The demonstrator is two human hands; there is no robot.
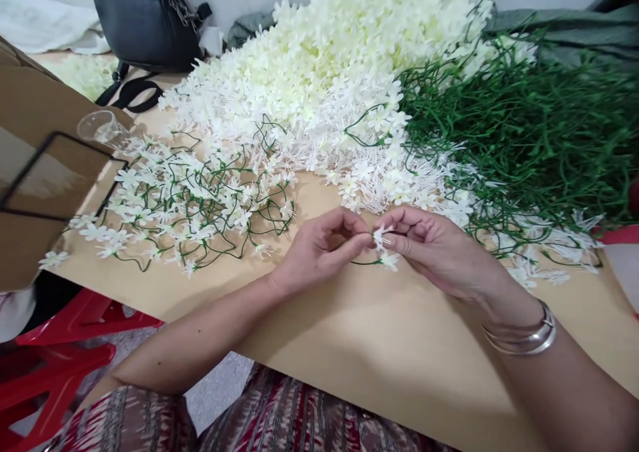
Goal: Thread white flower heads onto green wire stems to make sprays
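Over the tan tabletop [349, 345] my two hands meet, fingertips almost touching. My left hand [324, 249] is closed in a pinch on a thin green plastic stem [367, 262], part of which curves below the fingers. Between thumb and fingers, my right hand [434, 249] pinches a small white artificial flower [380, 237]. Another white blossom [389, 260] hangs just under it at the stem's end. Left of my hands lie flowers joined to green stems [200, 199]. Beyond them rises a big heap of loose cream-white blossoms [319, 59].
A pile of bare green stems [524, 132] fills the right side. At the left stand a cardboard box [44, 126], a black wire frame [50, 136] and a clear plastic cup [102, 129]. A black bag [147, 22] sits at the back. Red stools [64, 359] are below the table.
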